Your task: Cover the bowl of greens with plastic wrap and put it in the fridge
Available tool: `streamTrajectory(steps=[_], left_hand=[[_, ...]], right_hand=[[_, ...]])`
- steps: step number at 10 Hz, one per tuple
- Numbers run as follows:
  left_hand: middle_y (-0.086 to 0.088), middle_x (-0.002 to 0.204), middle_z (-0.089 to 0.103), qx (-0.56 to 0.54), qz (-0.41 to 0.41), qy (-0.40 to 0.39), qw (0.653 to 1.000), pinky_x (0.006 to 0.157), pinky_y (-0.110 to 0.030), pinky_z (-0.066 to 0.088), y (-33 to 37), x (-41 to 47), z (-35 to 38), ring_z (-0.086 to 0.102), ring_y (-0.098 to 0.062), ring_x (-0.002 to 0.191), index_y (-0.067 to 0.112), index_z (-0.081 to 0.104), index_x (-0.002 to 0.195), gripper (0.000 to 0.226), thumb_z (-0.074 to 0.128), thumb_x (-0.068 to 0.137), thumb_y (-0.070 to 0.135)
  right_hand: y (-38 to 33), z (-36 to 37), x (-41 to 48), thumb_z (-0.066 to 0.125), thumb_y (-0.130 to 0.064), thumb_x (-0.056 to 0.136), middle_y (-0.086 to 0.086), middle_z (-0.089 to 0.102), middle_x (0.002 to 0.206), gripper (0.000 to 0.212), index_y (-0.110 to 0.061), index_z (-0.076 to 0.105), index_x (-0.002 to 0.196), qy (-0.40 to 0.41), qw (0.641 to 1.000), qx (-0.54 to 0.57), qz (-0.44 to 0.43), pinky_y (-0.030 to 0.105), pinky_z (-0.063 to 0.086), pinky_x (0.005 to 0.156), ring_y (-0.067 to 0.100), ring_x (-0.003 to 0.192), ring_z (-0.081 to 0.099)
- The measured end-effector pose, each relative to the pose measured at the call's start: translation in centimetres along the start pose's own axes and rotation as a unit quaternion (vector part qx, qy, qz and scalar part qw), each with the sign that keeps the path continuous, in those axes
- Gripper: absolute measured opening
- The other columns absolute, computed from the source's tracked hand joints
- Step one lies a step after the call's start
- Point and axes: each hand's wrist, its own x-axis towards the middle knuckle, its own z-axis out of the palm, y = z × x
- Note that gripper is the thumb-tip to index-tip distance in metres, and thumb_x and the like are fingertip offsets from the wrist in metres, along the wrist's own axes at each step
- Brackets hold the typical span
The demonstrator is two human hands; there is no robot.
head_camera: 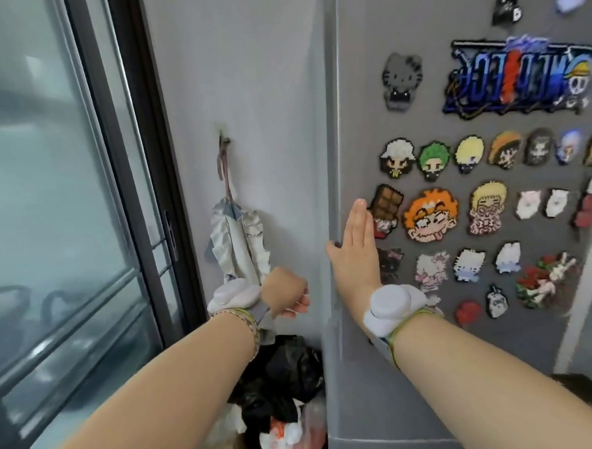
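The fridge door [432, 371] seems stiff and heavy, best taken at the edge where the right hand [356, 252] lies flat; the left hand [284, 288] hangs loose, empty.

One fridge [431, 354], one left hand [286, 288], one right hand [354, 245], two white wrist devices [391, 305], one wall hook [223, 139].

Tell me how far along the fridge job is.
Done: neither hand carries a bowl or wrap, and none is in view, so it may already be inside; cannot confirm. In hand: right hand lies flat on the fridge door edge; left hand hangs empty. Left: at most, seeing the door fully shut.
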Motion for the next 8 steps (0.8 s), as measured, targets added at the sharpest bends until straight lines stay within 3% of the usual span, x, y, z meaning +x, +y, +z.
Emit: streamTrajectory(steps=[1,2,3,4,5,6,7,8], left_hand=[[-0.004,0.067,0.053,0.015,-0.009,-0.012,1.0,0.049,-0.021,0.039,0.8,4.3,-2.4,0.051,-0.012,0.054,0.013,0.043,0.07,0.03,0.035,0.098,0.009],[-0.004,0.068,0.051,0.019,-0.023,-0.024,0.999,0.051,-0.021,0.038,1.1,7.7,-3.6,0.049,-0.013,0.056,0.012,0.042,0.071,0.03,0.034,0.1,0.01],[-0.005,0.068,0.052,0.013,-0.022,-0.021,0.999,0.052,-0.023,0.038,1.2,8.9,-4.0,0.05,-0.014,0.056,0.012,0.043,0.07,0.03,0.036,0.099,0.009],[-0.005,0.067,0.054,0.005,-0.008,-0.017,1.0,0.048,-0.022,0.04,1.0,10.6,-4.1,0.052,-0.012,0.05,0.012,0.045,0.071,0.028,0.037,0.098,0.009],[-0.003,0.066,0.055,0.005,-0.009,-0.027,1.0,0.047,-0.021,0.04,1.4,11.0,-4.1,0.053,-0.009,0.044,0.013,0.045,0.071,0.029,0.036,0.098,0.01],[-0.005,0.066,0.057,0.002,0.011,-0.017,1.0,0.044,-0.017,0.04,1.5,11.5,-4.0,0.055,-0.008,0.041,0.012,0.048,0.072,0.025,0.04,0.095,0.008],[-0.006,0.065,0.059,-0.001,0.024,-0.016,1.0,0.045,-0.018,0.042,1.4,11.8,-3.5,0.056,-0.007,0.037,0.01,0.05,0.072,0.023,0.042,0.094,0.009],[-0.006,0.067,0.058,-0.007,0.017,-0.03,0.999,0.049,-0.021,0.042,1.5,11.3,-2.7,0.056,-0.013,0.052,0.009,0.049,0.072,0.026,0.04,0.096,0.01]], right_hand=[[-2.4,2.4,4.8,0.069,-0.02,0.071,0.036,0.043,0.137,0.015,-0.016,0.059,0.06,0.055,0.998,-0.029,0.022,0.053,0.002,0.11,0.047,0.134,0.021],[-3.7,4.6,7.4,0.069,-0.02,0.07,0.036,0.042,0.137,0.013,-0.015,0.059,0.062,0.069,0.997,-0.029,0.024,0.052,0.001,0.109,0.044,0.134,0.018],[-3.8,5.4,8.4,0.067,-0.025,0.073,0.034,0.04,0.141,0.01,-0.018,0.061,0.069,0.105,0.993,-0.043,0.02,0.055,0.002,0.11,0.044,0.134,0.015],[-4.3,5.9,9.5,0.062,-0.029,0.076,0.031,0.037,0.144,0.009,-0.021,0.062,0.08,0.085,0.994,-0.068,0.021,0.054,0.008,0.111,0.046,0.134,0.01],[-4.8,5.7,9.6,0.059,-0.025,0.079,0.032,0.034,0.145,0.009,-0.018,0.062,0.083,0.046,0.998,-0.04,0.022,0.061,0.003,0.108,0.046,0.134,0.006],[-4.6,4.0,9.5,0.052,-0.021,0.086,0.037,0.016,0.15,0.017,-0.017,0.06,0.101,0.022,0.999,0.005,0.032,0.065,0.001,0.109,0.055,0.139,0.005],[-3.7,1.3,8.8,0.051,-0.011,0.084,0.037,-0.006,0.151,0.038,-0.016,0.047,0.122,-0.05,0.985,0.163,-0.011,0.061,-0.003,0.113,0.049,0.141,-0.011],[-0.8,-4.4,8.5,0.06,-0.031,0.083,0.014,0.027,0.148,0.036,-0.025,0.055,0.119,-0.025,0.887,0.458,0.053,0.041,0.019,0.112,0.032,0.14,0.018]])
